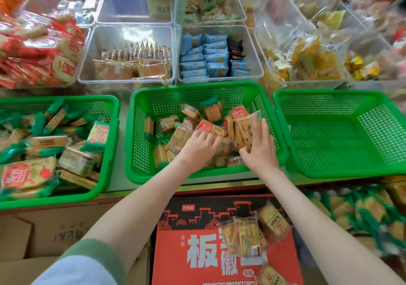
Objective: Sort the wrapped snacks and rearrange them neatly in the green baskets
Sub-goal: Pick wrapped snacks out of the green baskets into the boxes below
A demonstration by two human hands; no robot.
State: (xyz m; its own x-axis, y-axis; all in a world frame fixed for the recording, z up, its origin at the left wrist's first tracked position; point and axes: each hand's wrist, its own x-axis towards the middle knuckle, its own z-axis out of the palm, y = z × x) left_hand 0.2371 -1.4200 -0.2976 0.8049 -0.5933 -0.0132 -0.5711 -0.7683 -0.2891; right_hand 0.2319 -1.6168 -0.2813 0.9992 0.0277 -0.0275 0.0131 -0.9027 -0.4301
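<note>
The snack packs point(211, 112) are lying in a messy pile in the middle green basket point(197, 85), and both hands are reaching in. The left hand point(197, 147) is bending its fingers down over the pile, but it is hard to tell if it is holding a pack. The right hand point(261, 146) is pressing almost straight fingers against a row of packs standing on edge.

The packs are probably light, with crinkly, slippery wrappers and crumbly biscuits inside. Holding them gently by the long flat sides should be safest.

There are three green baskets. The left basket point(66, 99) is holding lots of green-wrapped snacks point(48, 144), and the right basket point(329, 93) is holding nothing. The middle pile is too jumbled to count. A few loose packs are sitting on the red box point(197, 229).
</note>
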